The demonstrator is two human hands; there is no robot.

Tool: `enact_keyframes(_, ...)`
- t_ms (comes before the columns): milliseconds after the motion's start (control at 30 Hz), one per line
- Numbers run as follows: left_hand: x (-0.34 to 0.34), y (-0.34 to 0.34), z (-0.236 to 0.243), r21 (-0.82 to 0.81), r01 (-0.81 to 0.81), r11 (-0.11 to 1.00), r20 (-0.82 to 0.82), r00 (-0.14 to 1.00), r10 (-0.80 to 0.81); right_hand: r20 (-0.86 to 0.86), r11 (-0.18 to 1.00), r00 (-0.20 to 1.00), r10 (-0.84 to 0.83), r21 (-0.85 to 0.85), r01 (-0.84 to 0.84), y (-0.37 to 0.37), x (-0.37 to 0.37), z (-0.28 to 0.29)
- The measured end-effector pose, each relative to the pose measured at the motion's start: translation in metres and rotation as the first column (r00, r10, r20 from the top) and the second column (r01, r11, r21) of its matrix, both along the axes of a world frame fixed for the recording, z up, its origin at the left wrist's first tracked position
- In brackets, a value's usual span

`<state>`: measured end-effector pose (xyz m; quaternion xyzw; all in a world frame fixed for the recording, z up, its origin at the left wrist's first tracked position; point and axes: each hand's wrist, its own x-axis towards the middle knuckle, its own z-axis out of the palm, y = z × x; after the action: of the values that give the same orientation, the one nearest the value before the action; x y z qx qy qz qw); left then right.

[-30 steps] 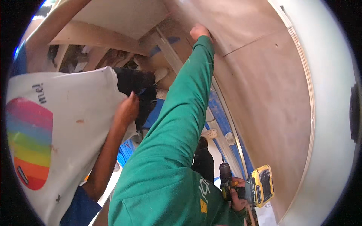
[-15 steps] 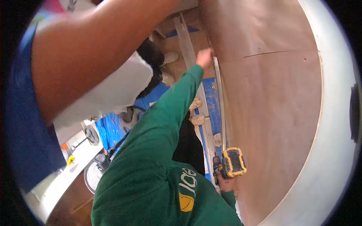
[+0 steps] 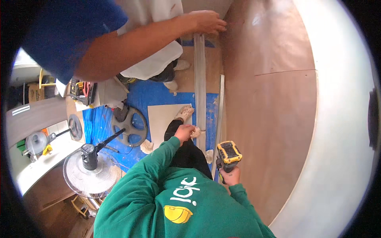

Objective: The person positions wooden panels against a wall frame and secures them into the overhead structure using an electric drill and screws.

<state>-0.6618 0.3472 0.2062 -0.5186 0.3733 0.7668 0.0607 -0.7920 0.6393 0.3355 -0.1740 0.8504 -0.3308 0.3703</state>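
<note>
My right hand (image 3: pixel 231 177) is wrapped round the handle of a cordless drill (image 3: pixel 228 152), whose yellow-and-black battery base faces up. The drill is beside the large brown wall panel (image 3: pixel 274 131), and its front end is mostly hidden below the battery. My left hand (image 3: pixel 184 134) is in front of my legs, its fingers drawn together in a pinch. Whatever may be between them is too small to make out. A long pale metal strip (image 3: pixel 219 115) runs along the foot of the panel, just beyond the drill.
A co-worker in blue reaches a hand (image 3: pixel 208 22) toward the panel's far end. Another pale channel (image 3: pixel 200 83) lies along the floor over blue sheeting (image 3: pixel 168 98). A standing fan (image 3: pixel 90 170) is at left, near a shelf (image 3: pixel 43 164) with small fans.
My left hand has come back from the panel's edge to in front of my legs. The drill has shifted slightly left and up. The co-worker's arm has swung, bringing their hand into view.
</note>
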Motion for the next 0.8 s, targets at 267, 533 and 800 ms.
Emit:
enact_keyframes(267,-0.059,-0.058,0.072,-0.322,0.052,0.945,-0.125,0.987,-0.097,-0.041,0.998,0.998,-0.037,0.056,0.039,-0.005,0.004,0.016)
enact_keyframes(533,-0.146,-0.118,0.163,-0.221,0.159,0.962,-0.379,0.895,-0.236,-0.007,0.896,0.933,-0.361,-0.281,0.344,-0.024,0.042,-0.044)
enact_keyframes(800,-0.175,-0.155,0.172,0.006,0.483,0.876,-0.461,0.778,-0.426,0.055,0.578,0.742,-0.668,-0.591,0.563,-0.153,0.059,0.04)
